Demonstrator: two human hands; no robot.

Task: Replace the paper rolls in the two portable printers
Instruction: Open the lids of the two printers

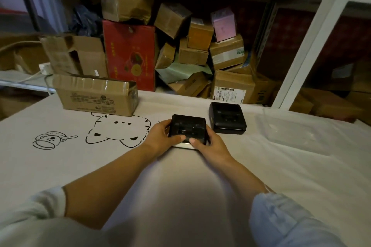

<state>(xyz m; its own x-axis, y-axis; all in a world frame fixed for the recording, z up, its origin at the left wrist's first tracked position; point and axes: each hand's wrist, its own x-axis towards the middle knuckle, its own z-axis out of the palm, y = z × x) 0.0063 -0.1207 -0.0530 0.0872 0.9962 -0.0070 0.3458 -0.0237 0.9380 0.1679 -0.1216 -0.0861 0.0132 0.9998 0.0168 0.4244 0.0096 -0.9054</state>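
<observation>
The left hand and right hand are gripping the near printer between them; the second printer is sitting just beyond on the bench.

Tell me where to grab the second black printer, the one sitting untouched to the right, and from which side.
Grip the second printer by its two short flat side walls, coming from above. It lies flat on the cloth, boxy, with free space on both sides; the held printer sits close on its left, so lift straight up.

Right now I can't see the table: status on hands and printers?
Both hands, left and right, grip near printer, thumbs on top. Second printer untouched, lid shut. Cardboard box off left, nothing blocking.
</observation>
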